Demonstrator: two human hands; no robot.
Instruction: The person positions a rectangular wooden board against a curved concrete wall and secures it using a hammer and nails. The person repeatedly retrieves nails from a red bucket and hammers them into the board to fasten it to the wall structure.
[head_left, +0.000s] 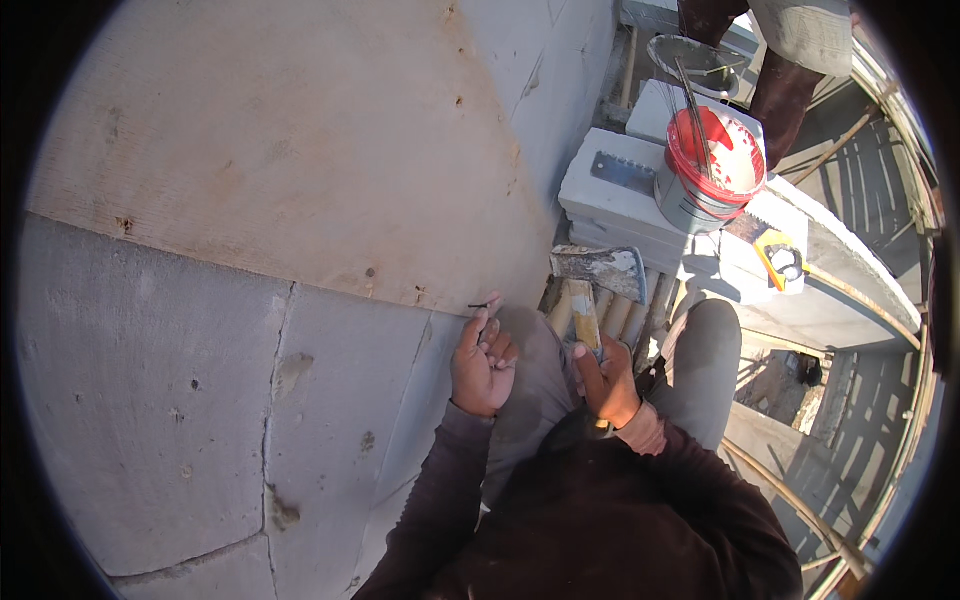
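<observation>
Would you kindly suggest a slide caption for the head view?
Left hand holding a dark nail-like piece near the edge of a tan board, right hand gripping a pale, worn tool.

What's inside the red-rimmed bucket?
The bucket shows whitish material inside and a long, thin tool leaning in it. Its bottom and the tool's lower end are hidden from view.

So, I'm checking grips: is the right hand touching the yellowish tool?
Touching: the head view shows the right hand wrapped around the yellowish tool.
</observation>
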